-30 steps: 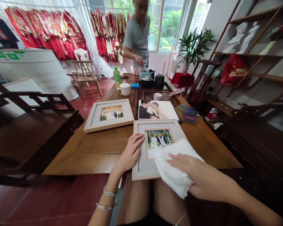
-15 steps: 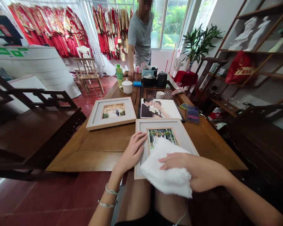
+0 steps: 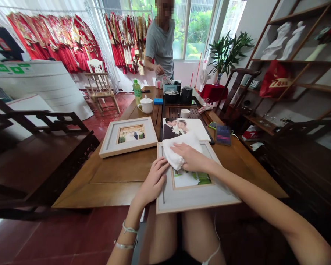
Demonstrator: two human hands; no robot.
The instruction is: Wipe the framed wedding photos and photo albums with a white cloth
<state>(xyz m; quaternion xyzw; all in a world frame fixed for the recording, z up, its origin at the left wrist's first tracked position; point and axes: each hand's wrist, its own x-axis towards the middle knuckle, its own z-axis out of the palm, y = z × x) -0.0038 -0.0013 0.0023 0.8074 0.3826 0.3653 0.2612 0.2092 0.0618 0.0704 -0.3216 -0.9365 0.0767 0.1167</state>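
A light wooden picture frame (image 3: 193, 205) with a pale mat lies at the table's near edge, partly overhanging above my lap. My left hand (image 3: 153, 180) rests on its left side, fingers stretched over the border. With my right hand (image 3: 189, 156) I press a white towel (image 3: 174, 160) onto the upper part of the frame, fingers closed on the cloth. The towel and hand hide the top of the framed photo (image 3: 191, 179). Just beyond lies a large wedding print (image 3: 195, 127). Another framed photo (image 3: 128, 149) lies to the left.
On the wooden table (image 3: 118, 169) stand a lidded white mug (image 3: 146, 105), a green bottle (image 3: 137, 91), a small white cup (image 3: 185, 113) and a dark kettle (image 3: 187, 95). Two phones (image 3: 223, 134) lie right. A person (image 3: 161, 46) stands at the far end.
My right hand has moved the towel up and left, from the frame's lower half to its top edge. My left hand stays on the frame's side. The person's hand has lifted off the table.
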